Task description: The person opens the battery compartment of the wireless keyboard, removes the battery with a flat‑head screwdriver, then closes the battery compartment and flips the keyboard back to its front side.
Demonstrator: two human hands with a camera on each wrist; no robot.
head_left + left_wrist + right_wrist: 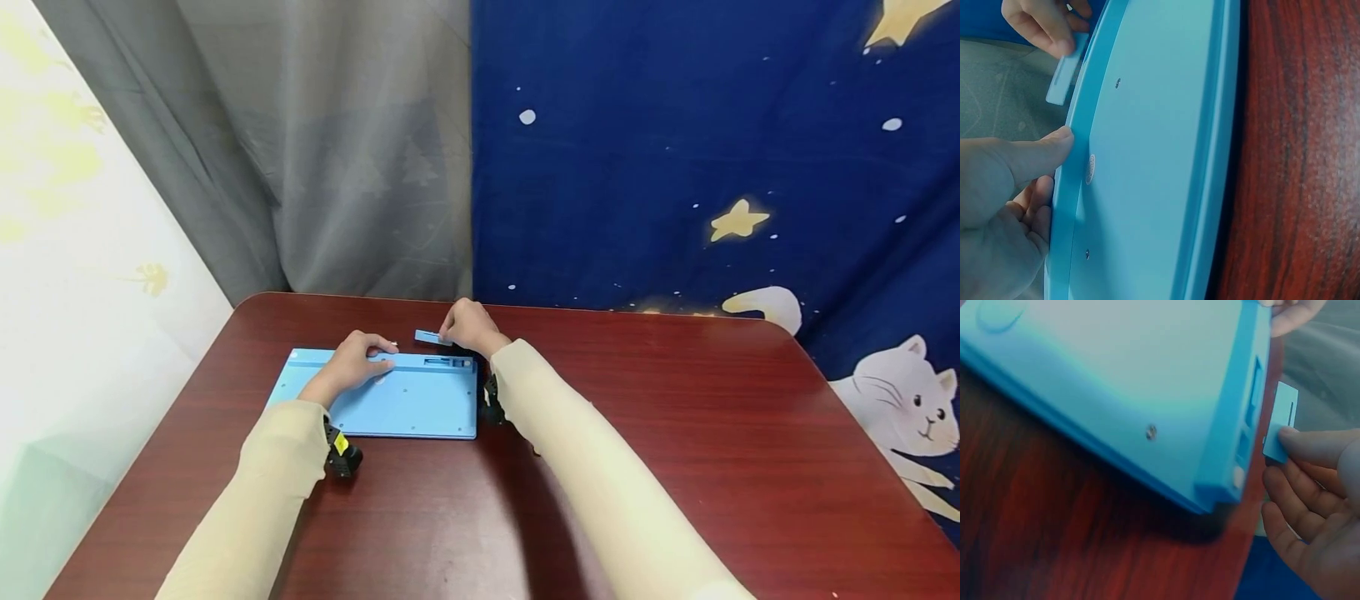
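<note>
A light blue keyboard [420, 408] lies underside up on the table, its small screws and round feet showing. Along its raised far edge, near the right end, is an uncovered battery compartment [446, 362]. My left hand [351, 363] grips that far edge left of the compartment, thumb on the near side and fingers behind it. Just beyond the keyboard's far right corner, my right hand [469, 325] pinches a small blue battery cover [1283, 412] between thumb and fingers. The cover, which has a narrow slot, is held apart from the keyboard.
The dark red wooden table [675, 433] stretches to the right and toward me. A grey curtain [360, 167] and a blue star-patterned curtain [600, 167] hang behind its far edge. Black wrist cameras [343, 454] sit at both sleeves.
</note>
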